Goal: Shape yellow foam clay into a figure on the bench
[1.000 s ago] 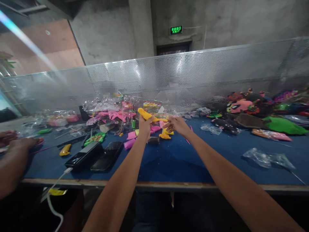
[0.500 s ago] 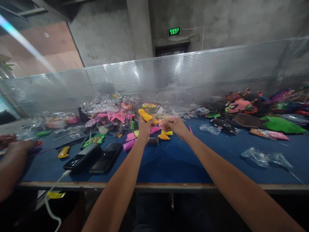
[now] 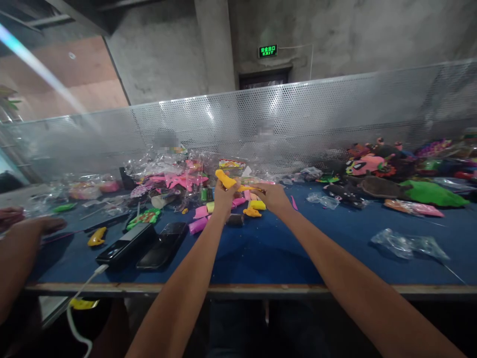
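My left hand (image 3: pixel 224 195) is closed around a yellow modelling-clay figure (image 3: pixel 225 179), whose thick end sticks up past the fingers. A thin yellow strand runs from the figure to my right hand (image 3: pixel 271 196), whose fingers pinch its far end. Both hands are raised over the blue table (image 3: pixel 261 253). Below and between them lie a yellow clay piece (image 3: pixel 252 212) and a yellow block (image 3: pixel 258 204). Pink and purple clay packs (image 3: pixel 198 225) and a dark brown roll (image 3: pixel 235 219) rest beside my left wrist.
A power bank (image 3: pixel 124 244) with a white cable and a black phone (image 3: pixel 164 246) lie at left. Another person's hand (image 3: pixel 28 231) works at the far left. Clear wrappers (image 3: pixel 410 243) and a heap of clay figures (image 3: pixel 372 169) are at right. A perforated metal screen (image 3: pixel 316 119) stands behind.
My right hand has shifted slightly right, and the yellow strand between my hands looks longer. The other person's hand at the far left has moved a little.
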A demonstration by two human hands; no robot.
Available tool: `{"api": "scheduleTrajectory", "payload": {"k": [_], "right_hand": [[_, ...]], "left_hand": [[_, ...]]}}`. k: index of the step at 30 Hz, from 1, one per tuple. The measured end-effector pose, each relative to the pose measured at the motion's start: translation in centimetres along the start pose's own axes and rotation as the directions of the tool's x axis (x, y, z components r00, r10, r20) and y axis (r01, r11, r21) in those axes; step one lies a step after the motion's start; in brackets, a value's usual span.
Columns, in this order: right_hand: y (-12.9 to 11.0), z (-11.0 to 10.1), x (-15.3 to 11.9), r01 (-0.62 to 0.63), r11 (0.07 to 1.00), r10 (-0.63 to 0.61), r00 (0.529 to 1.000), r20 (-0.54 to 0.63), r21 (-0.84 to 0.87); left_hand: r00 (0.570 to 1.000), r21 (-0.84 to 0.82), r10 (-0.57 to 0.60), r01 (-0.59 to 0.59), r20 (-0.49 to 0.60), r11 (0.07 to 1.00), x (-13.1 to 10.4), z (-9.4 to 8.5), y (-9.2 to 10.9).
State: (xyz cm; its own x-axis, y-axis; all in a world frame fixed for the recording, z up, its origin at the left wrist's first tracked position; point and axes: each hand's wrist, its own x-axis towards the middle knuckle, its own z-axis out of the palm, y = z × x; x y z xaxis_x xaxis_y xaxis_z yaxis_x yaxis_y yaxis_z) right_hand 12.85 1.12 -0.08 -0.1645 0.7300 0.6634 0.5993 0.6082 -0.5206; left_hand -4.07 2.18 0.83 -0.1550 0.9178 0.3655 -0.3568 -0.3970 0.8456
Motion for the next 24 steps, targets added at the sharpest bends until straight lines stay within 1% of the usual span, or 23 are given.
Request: {"api": "scheduleTrajectory", "payload": {"k": [4, 7, 10, 17, 21, 24], "right_hand": [[0.14, -0.05, 0.08, 0.049, 0.999, -0.049, 0.998, 0.028, -0.014], [0.09, -0.02, 0.08, 0.079, 0.996, -0.078, 0.996, 0.035, -0.039], [0.11, 0.05, 0.06, 0.070, 0.994, -0.069, 0.997, 0.018, -0.080], [0.36, 0.30, -0.06, 0.084, 0.992, -0.088, 0.996, -0.030, -0.093], [0.12, 0.40, -0.10, 0.099, 0.993, -0.102, 0.994, -0.041, -0.072], [0.07, 0.36, -0.03, 0.054, 0.999, -0.054, 0.996, -0.071, -0.008]], "left_hand": [[1.000, 0.000, -0.004, 0.004, 0.011, 1.000, -0.14, 0.12, 0.05], [0.999, 0.006, -0.002, 0.001, 0.052, 1.000, -0.20, 0.15, -0.08], [0.997, 0.008, -0.002, 0.002, 0.073, 1.000, -0.29, 0.21, -0.23], [0.997, 0.003, -0.018, 0.017, 0.077, 1.000, -0.39, 0.43, -0.51], [0.995, -0.007, -0.025, 0.026, 0.092, 1.000, -0.47, 0.46, -0.47], [0.993, -0.031, -0.048, 0.052, 0.112, 0.998, -0.39, 0.32, -0.35]]}}
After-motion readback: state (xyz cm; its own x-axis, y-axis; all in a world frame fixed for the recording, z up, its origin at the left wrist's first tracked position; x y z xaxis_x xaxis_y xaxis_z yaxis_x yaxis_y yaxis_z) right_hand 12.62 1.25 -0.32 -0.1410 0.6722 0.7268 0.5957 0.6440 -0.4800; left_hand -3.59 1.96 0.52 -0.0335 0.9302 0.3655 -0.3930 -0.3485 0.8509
